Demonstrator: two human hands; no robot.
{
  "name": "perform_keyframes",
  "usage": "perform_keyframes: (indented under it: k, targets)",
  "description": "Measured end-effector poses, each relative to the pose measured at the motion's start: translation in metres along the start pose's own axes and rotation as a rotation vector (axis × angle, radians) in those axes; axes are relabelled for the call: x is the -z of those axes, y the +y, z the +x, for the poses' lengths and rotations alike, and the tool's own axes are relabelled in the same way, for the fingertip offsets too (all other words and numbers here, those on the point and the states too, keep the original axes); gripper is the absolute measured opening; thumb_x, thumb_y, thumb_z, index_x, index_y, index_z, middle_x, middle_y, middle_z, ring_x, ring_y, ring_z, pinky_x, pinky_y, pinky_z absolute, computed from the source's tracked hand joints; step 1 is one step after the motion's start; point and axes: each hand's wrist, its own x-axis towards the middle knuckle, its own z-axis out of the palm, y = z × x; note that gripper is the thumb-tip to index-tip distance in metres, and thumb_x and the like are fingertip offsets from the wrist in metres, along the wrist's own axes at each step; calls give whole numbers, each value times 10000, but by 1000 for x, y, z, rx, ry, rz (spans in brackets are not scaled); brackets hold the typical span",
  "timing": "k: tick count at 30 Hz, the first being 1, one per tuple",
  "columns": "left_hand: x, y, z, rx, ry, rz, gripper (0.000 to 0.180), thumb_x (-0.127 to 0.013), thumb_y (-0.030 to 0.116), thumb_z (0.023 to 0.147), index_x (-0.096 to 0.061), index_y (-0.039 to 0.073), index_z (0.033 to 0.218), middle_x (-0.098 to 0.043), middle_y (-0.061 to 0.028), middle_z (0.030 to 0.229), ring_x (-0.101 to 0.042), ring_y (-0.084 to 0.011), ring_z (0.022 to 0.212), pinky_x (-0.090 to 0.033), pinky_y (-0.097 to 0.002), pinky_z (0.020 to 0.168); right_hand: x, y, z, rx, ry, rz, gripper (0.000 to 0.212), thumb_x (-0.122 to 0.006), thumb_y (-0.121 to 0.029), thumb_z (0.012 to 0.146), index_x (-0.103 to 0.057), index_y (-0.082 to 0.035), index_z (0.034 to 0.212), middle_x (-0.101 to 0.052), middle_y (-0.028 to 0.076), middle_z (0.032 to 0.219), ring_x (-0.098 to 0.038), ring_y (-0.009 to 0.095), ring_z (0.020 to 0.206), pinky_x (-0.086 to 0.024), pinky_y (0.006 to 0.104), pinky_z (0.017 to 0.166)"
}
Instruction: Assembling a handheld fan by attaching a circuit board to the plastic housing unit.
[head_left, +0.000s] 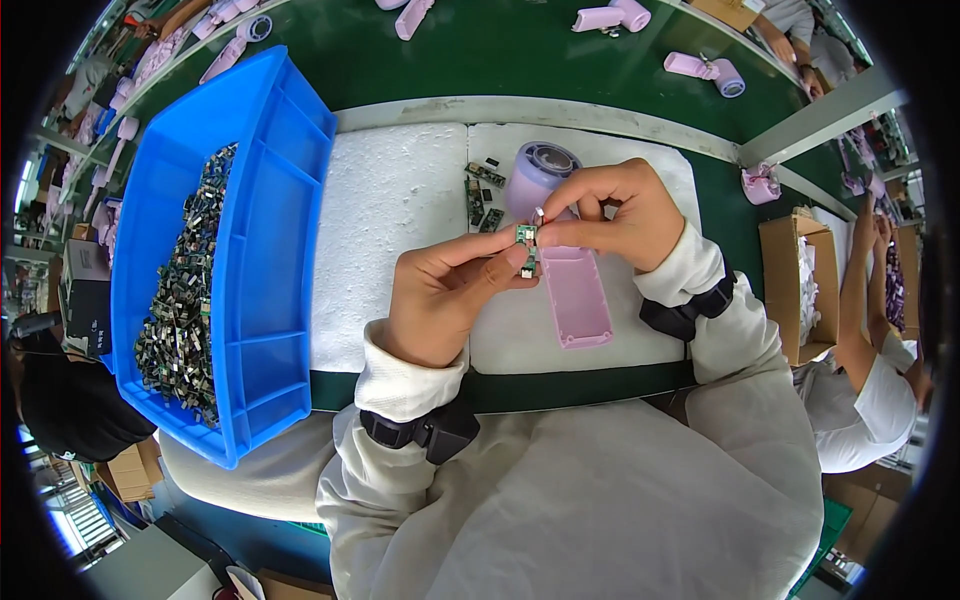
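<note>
My left hand (440,300) pinches a small green circuit board (526,236) with white connectors between thumb and fingertips. Close against its upper end, my right hand (620,218) is closed, thumb and forefinger pressed on a small silvery piece (538,215) whose kind I cannot make out. Just beneath my hands lies a handheld fan, with a round lilac head (540,175) and a pink handle shell (578,298) that is hollow side up. The right hand partly covers where head and handle meet. Several loose circuit boards (475,200) lie left of the fan head.
A blue bin (275,270) heaped with circuit boards (185,300) stands on the left. White foam sheets (390,200) cover the green bench. Beyond a pale rail (430,112) lie more pink fans (705,70). Co-workers' arms (860,290) and a cardboard box (795,285) are on the right.
</note>
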Motion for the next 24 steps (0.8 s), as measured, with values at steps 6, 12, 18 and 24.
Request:
perform_keyframes:
  k: [6,12,18,24]
  targets:
    - [-1,-3,-1,-9,7,-49,235,-658,-24,944,-690,-34,1176,-721,-151,1076,-705,-197,957,-641,-357,841,-5,-1,-2,-18,30,50,142,-826,-95,802,-752,-61,918,-380,-49,537,-351,44,510,-249,254,497]
    - [-2,-5,-1,-25,18,-38,227,-663,-22,941,-694,-36,1166,-723,-149,1049,-708,-195,940,-645,-355,829,-3,6,0,-18,-13,40,150,-817,-94,811,-747,-61,940,-372,-50,549,-352,48,525,-262,254,510]
    - [-3,-4,-1,-61,27,53,223,-656,-26,944,-688,-45,1164,-722,-144,1043,-713,-200,935,-639,-349,838,-3,7,0,19,-19,-8,159,-815,-92,813,-747,-56,951,-388,-42,554,-349,52,540,-272,249,525]
    - [-4,-2,-2,-71,66,90,248,-644,-29,952,-659,-58,1197,-718,-150,1059,-716,-215,972,-629,-348,856,-4,4,1,20,10,-53,161,-815,-92,812,-752,-62,957,-444,-40,579,-372,63,546,-300,255,533]
